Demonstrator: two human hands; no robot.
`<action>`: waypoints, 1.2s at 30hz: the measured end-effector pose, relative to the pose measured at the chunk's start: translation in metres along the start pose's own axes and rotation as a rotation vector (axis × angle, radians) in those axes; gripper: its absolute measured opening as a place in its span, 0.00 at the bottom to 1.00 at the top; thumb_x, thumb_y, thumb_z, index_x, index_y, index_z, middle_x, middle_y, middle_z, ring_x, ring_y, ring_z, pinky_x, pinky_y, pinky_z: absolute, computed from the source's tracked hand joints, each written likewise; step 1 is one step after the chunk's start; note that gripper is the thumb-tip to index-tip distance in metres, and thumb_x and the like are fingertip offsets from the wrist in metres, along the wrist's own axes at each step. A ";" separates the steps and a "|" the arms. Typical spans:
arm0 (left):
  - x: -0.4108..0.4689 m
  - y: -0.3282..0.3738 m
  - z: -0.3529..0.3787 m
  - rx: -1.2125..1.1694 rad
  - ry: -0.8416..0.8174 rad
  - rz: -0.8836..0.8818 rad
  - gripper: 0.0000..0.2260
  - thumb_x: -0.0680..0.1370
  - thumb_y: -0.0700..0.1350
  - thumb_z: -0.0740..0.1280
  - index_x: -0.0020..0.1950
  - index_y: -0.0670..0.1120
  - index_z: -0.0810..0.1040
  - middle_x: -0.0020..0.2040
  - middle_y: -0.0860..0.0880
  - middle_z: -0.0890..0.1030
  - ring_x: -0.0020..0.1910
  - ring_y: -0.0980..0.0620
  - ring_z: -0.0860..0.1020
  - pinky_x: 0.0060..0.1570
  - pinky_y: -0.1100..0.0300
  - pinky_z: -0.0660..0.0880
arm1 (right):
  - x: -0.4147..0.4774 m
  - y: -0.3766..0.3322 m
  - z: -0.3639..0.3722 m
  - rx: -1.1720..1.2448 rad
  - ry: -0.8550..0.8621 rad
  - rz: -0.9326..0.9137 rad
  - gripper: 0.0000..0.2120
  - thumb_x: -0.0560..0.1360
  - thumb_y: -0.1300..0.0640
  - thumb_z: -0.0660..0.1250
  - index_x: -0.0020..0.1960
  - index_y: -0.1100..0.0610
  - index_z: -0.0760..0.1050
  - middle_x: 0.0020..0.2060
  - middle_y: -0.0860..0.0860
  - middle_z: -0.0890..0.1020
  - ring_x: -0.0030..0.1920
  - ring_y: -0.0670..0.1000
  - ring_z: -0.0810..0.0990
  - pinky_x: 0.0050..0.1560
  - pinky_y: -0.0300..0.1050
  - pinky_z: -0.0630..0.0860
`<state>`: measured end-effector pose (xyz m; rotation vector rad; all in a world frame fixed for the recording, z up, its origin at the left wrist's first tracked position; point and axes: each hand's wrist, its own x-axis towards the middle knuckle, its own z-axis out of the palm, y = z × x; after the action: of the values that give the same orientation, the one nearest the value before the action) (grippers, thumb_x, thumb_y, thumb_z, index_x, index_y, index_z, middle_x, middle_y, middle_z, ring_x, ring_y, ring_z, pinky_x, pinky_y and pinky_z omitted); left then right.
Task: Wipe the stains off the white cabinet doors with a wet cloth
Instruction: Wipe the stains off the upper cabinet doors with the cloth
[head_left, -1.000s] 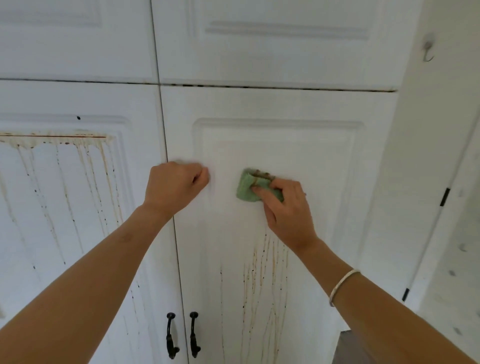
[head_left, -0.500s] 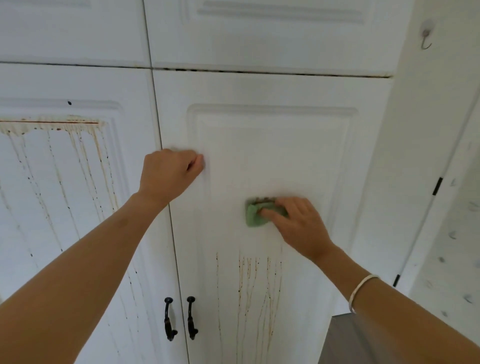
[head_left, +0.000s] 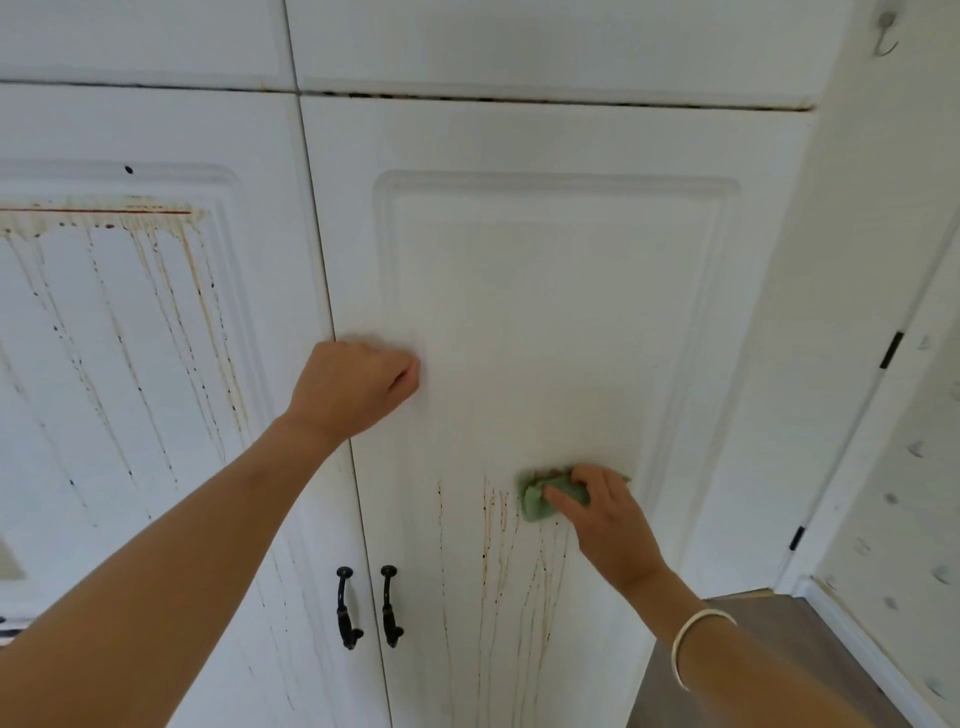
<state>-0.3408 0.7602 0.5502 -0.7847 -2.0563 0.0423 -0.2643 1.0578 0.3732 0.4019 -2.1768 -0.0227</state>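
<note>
The right white cabinet door (head_left: 545, 286) looks clean across its upper panel, while thin brown drip stains (head_left: 498, 571) run down its lower part. My right hand (head_left: 608, 519) grips a bunched green cloth (head_left: 535, 504) and presses it on the door at the top of those drips. My left hand (head_left: 353, 384) is a closed fist that holds nothing, resting against the same door's left edge. The left cabinet door (head_left: 130, 415) carries a brown line with many long drip stains (head_left: 156, 270) below it.
Two black handles (head_left: 345, 608) (head_left: 389, 605) sit low where the doors meet. White upper cabinet doors (head_left: 519, 41) are above. A wall hook (head_left: 885, 31) is at top right, a white room door (head_left: 914, 467) at right, and wood floor (head_left: 779, 649) below.
My right hand has slid the cloth down and to the right on the right door, reaching the top of the drips. The left fist has stayed in place.
</note>
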 end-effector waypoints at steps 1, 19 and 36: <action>0.001 0.000 -0.002 0.004 -0.015 0.002 0.19 0.76 0.47 0.58 0.25 0.47 0.61 0.19 0.51 0.59 0.18 0.50 0.58 0.22 0.66 0.59 | -0.009 -0.006 0.003 0.013 -0.057 0.025 0.25 0.58 0.70 0.77 0.52 0.53 0.80 0.49 0.53 0.72 0.48 0.54 0.71 0.43 0.47 0.80; 0.009 0.006 -0.008 0.010 -0.179 -0.132 0.19 0.77 0.50 0.58 0.27 0.46 0.66 0.22 0.52 0.63 0.24 0.49 0.67 0.27 0.62 0.59 | 0.061 -0.069 0.030 0.048 0.030 -0.400 0.12 0.74 0.58 0.62 0.51 0.48 0.81 0.46 0.50 0.79 0.47 0.50 0.76 0.47 0.44 0.76; 0.014 0.006 -0.015 -0.099 -0.244 -0.215 0.20 0.77 0.50 0.57 0.26 0.45 0.65 0.26 0.48 0.79 0.28 0.49 0.76 0.34 0.54 0.77 | 0.078 -0.043 0.005 0.027 0.142 -0.317 0.14 0.76 0.61 0.64 0.57 0.48 0.81 0.47 0.52 0.78 0.46 0.52 0.75 0.49 0.48 0.74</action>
<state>-0.3319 0.7687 0.5675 -0.6387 -2.3800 -0.0893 -0.2993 0.9938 0.4246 0.7388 -1.9574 -0.1363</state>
